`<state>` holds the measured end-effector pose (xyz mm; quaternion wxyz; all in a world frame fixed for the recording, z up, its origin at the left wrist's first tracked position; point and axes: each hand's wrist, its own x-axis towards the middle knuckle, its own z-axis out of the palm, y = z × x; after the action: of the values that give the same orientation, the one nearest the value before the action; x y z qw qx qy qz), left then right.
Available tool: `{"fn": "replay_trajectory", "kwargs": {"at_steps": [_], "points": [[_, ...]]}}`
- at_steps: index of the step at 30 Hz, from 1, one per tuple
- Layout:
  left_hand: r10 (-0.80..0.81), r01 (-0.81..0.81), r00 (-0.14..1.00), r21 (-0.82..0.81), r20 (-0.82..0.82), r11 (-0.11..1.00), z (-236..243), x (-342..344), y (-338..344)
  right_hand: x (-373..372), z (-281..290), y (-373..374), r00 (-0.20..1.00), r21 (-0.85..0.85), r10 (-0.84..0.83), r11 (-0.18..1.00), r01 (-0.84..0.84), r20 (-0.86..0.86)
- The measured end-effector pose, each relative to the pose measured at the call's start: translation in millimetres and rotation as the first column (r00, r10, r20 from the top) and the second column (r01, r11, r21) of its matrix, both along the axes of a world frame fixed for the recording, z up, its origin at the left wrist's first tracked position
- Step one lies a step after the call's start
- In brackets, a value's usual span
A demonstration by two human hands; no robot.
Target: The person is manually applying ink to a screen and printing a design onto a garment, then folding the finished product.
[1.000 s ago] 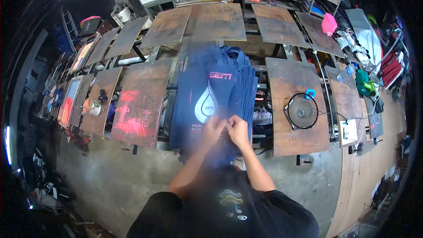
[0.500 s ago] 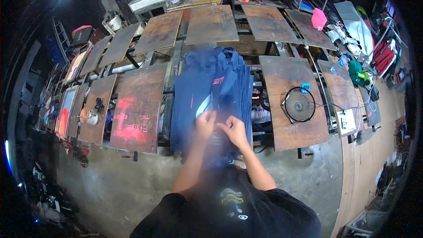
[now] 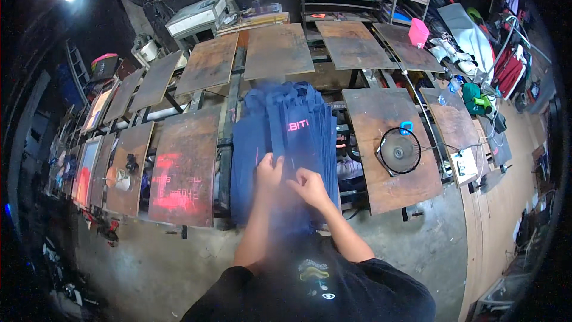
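A thick stack of navy blue tote bags (image 3: 250,137) with long handles lies before me, pink lettering printed on the top one. My left hand (image 3: 270,172) is closed over the top bag, where a handle strap (image 3: 275,125) runs down to its fingers. Just to its right and a little nearer me, my right hand (image 3: 310,188) is curled above the same bag, thumb toward the left hand. Whatever its fingers pinch is too small or hidden to make out. Haze blurs the lower bags between my forearms.
Flat worn boards line the rack on both sides, one smeared with pink paint (image 3: 179,182). On the right board stand a small round fan (image 3: 399,151) and a blue gadget (image 3: 406,127). A white tub (image 3: 122,180) is at left, a pink bin (image 3: 419,33) far right.
My hands have drawn slightly left and nearer me, the right one more. A white curved patch on the top bag is gone from sight, and its pink lettering shows more squarely. The view has tilted up.
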<state>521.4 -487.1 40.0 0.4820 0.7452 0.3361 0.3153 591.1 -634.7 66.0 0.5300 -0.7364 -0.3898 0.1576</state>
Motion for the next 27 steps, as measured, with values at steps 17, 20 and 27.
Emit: {"fn": "replay_trajectory", "kwargs": {"at_steps": [17, 20, 27], "points": [[-0.586, -0.665, 0.192, 0.544, 0.787, 0.512, 283.3, -116.4, -119.2, 17.1, -48.1, 8.5, 0.953, -0.176, -0.292, 0.937, 0.301, 0.073], [-0.645, -0.78, 0.172, 0.503, 0.744, 0.373, 271.6, -129.6, -105.5, 23.6, -62.6, 7.0, 0.934, -0.136, -0.342, 0.925, 0.354, 0.107], [-0.502, 0.312, 0.838, 0.567, 0.215, 0.763, 192.9, -29.0, -88.8, 34.4, -121.8, 8.2, 0.922, 0.011, -0.299, 0.952, 0.306, 0.246]]}}
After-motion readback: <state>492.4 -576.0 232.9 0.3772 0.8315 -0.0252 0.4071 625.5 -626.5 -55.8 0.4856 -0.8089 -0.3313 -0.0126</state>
